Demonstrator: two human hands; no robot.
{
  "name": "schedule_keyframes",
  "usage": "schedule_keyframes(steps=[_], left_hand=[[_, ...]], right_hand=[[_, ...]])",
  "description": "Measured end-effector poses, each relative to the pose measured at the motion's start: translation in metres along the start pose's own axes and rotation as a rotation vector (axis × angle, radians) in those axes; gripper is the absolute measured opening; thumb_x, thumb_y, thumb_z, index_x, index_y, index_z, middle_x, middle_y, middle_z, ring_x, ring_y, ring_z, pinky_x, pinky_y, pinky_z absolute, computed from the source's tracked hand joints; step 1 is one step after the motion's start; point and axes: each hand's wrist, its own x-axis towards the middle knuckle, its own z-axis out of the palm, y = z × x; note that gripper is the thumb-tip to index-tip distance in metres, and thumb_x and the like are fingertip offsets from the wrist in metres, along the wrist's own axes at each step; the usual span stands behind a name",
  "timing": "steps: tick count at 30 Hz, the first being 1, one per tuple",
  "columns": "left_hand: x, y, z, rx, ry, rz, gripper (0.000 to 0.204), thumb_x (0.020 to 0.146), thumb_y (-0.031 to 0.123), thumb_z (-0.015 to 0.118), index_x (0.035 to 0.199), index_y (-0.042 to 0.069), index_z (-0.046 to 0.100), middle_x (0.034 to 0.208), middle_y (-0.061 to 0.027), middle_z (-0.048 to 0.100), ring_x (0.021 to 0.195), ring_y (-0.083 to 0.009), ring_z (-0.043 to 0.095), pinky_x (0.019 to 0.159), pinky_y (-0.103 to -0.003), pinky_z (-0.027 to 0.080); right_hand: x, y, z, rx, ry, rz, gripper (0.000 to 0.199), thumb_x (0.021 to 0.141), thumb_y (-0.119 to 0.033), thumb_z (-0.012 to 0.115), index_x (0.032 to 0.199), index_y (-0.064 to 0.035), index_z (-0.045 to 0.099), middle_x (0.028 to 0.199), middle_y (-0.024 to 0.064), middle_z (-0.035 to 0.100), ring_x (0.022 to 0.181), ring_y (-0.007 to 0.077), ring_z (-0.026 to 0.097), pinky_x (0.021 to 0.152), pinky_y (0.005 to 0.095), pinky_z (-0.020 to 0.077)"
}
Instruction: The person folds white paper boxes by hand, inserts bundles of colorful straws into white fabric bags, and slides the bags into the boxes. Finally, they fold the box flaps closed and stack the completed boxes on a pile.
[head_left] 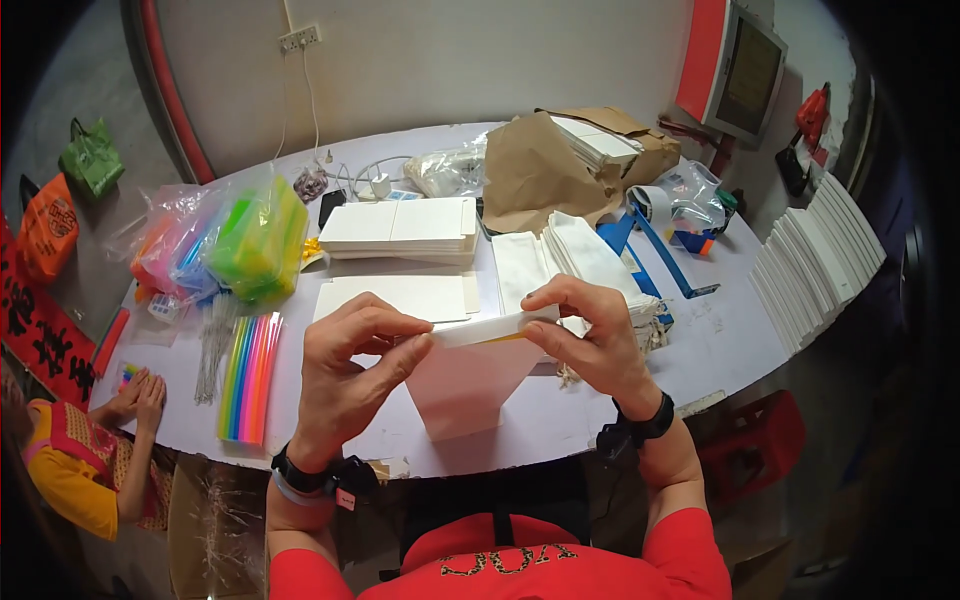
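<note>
A white cardboard box (468, 385) stands upright near the table's front edge, its narrow top flap between my two hands. My left hand (355, 365) pinches the flap's left end between thumb and fingers. At the right end, the thumb and forefinger of my right hand (592, 338) grip the same flap. Just behind my left hand lies a flat white box (400, 297). Farther back sits a stack of flat white boxes (395, 228). White cloth pouches (570, 255) with drawstrings are piled behind my right hand.
Colourful straws (250, 375), thin metal rods (212, 350) and bagged coloured tubes (255, 240) lie on the left. A blue tape dispenser (650, 235) and brown paper (545, 170) are at the back right. White panels (815, 260) stand at the right edge. A person (90, 450) sits lower left.
</note>
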Motion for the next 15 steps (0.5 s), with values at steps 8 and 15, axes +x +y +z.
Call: schedule_keyframes(steps=[8,15], left_hand=[[0.018,-0.003,-0.014,-0.018,-0.126,-0.062,0.01,0.081,0.0,0.07,0.091,0.0,0.069,0.082,-0.0072,0.063,0.073,-0.0122,0.063,0.062,-0.022,0.054],[0.016,-0.019,-0.018,0.114,-0.093,0.209,0.014,0.077,0.0,0.074,0.091,0.003,0.071,0.08,-0.0062,0.06,0.074,-0.0147,0.062,0.062,-0.025,0.052]], right_hand=[[0.008,0.009,0.003,0.394,-0.121,0.233,0.008,0.085,-0.003,0.066,0.091,-0.0026,0.061,0.086,0.0057,0.06,0.079,0.0108,0.059,0.066,0.0218,0.0487],[0.007,0.017,0.008,0.152,-0.063,-0.097,0.01,0.083,-0.003,0.069,0.089,-0.003,0.061,0.091,0.0108,0.062,0.08,0.0141,0.062,0.069,0.0227,0.0508]])
